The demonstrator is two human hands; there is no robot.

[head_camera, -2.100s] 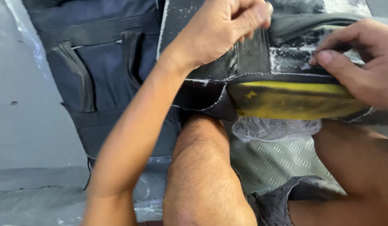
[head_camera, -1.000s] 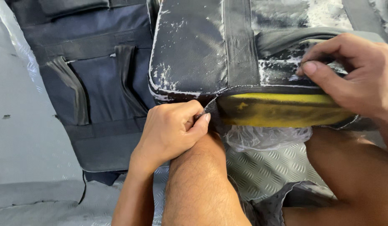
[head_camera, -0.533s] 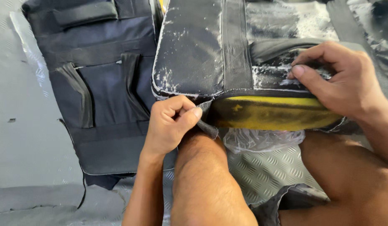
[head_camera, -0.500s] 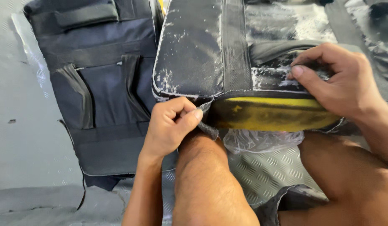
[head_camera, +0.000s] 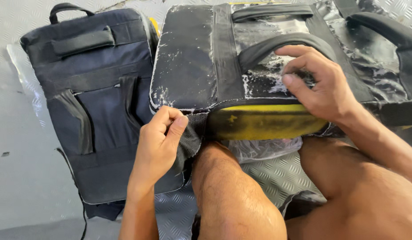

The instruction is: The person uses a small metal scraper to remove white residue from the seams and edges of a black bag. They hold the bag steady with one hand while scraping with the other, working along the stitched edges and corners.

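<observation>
Bag (head_camera: 192, 66) w/ cracked black skin and yellow foam edge (head_camera: 264, 122) lies across the knees. Left hand (head_camera: 159, 142) pinches the mesh flap (head_camera: 190, 135) at the corner, right hand (head_camera: 319, 84) presses down on top by the strap. Looks bulky but light imo, padded and floppy; coating's flaky, so grip the webbing, not the skin.

Both hands are bare: the left hand (head_camera: 159, 142) and the right hand (head_camera: 319, 86) wear no gloves, rings or watch, and both forearms are uncovered, with no sleeve reaching the wrists. The nails are short and plain. Two bare knees (head_camera: 228, 186) rise from the bottom edge, lightly haired, with a strip of dark shorts (head_camera: 299, 204) between the thighs
</observation>
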